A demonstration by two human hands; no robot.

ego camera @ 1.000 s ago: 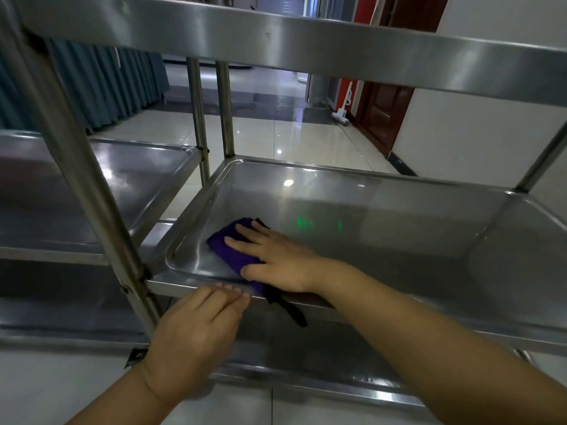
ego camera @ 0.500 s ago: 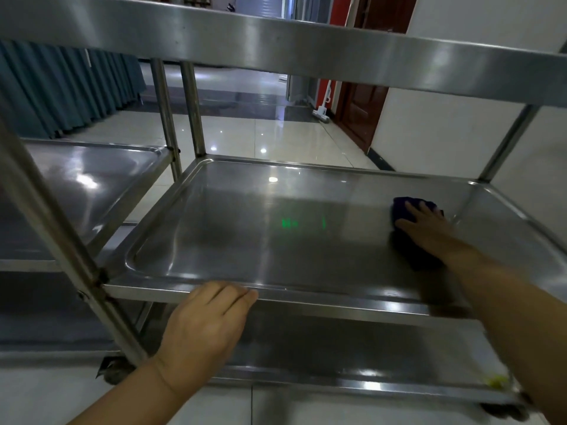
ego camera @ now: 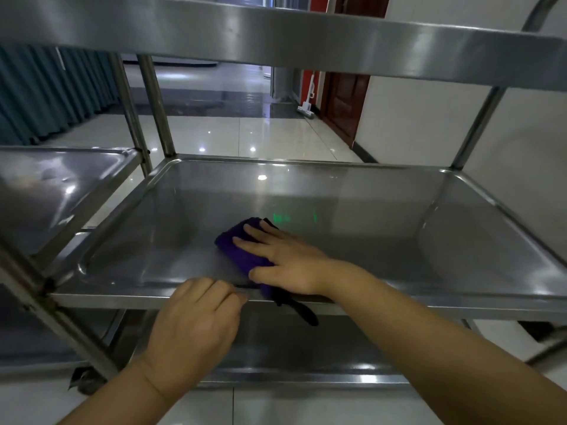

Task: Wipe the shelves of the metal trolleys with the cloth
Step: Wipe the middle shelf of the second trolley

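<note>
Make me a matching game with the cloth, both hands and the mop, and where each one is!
Things:
1. purple cloth
2. left hand
3. right hand
4. mop

Places:
A. far away on the tiled floor
B. pressing flat on the cloth
C. holding the front rim of the middle shelf
D. lying on the middle shelf

Pairs: 1-D, 2-C, 3-B, 4-A.

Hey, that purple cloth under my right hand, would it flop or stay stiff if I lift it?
Probably floppy: the purple cloth lies folded flat under the right hand, and its dark tail droops over the shelf lip. Likely light, and should slide easily on the smooth steel.
</note>
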